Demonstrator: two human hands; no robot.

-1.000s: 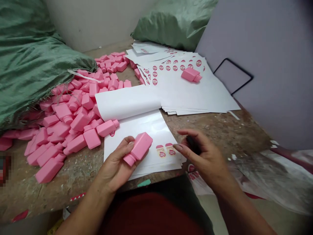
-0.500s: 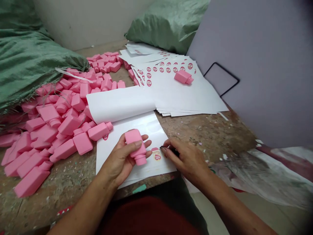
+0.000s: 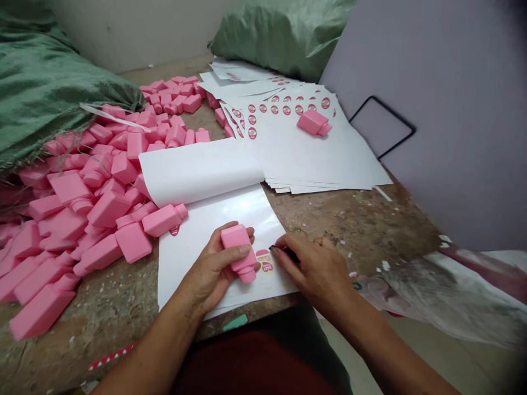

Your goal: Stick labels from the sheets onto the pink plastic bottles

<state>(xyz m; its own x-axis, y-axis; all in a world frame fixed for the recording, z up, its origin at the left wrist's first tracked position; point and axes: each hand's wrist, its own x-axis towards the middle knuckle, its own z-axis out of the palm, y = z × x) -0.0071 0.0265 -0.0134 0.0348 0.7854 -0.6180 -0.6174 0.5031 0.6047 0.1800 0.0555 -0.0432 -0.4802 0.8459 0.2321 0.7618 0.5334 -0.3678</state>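
My left hand (image 3: pixel 214 269) is wrapped round a pink plastic bottle (image 3: pixel 236 244), its neck pointing down toward me. Beneath it lies a white sticker sheet (image 3: pixel 193 260) with its far part folded back. Close to the bottle, a red and cream label (image 3: pixel 264 260) shows on the sheet. My right hand (image 3: pixel 310 266) rests at the sheet's right edge, closed on a slim dark tool (image 3: pixel 291 254) whose tip touches or nearly touches the label. Most of that tool is hidden by the fingers, so its kind is unclear.
A heap of pink bottles (image 3: pixel 109 208) covers the left of the worn table (image 3: pixel 329 219), beside a green sack (image 3: pixel 61 93). More label sheets (image 3: pixel 317 164) are stacked at the back right with one bottle (image 3: pixel 313 123) on top. A black metal bracket (image 3: pixel 395 145) stands beyond.
My left hand has shifted slightly right with the bottle, nearer the label. My right hand keeps its place by the label. The view has moved a little.
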